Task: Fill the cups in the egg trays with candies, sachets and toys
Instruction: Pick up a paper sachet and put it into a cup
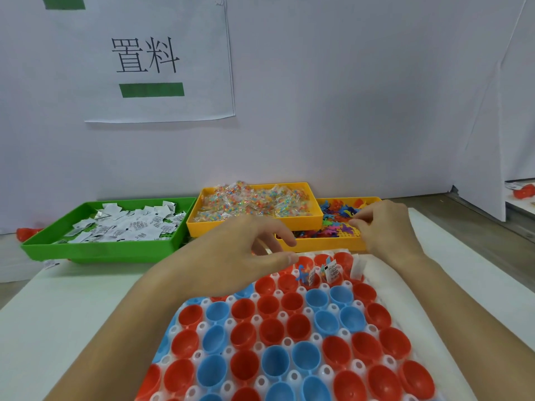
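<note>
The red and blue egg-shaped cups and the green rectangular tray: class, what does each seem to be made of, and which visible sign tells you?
The red and blue egg-shaped cups look like thin, smooth moulded plastic: saturated colour and soft glossy highlights inside the bowls. The green rectangular tray also looks like rigid plastic with a duller sheen: even colour, straight moulded walls and rounded rim.

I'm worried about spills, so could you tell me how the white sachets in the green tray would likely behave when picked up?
The sachets look thin and flat, so probably light and slightly floppy. They overlap loosely in the green tray, so several may lift together.
</note>
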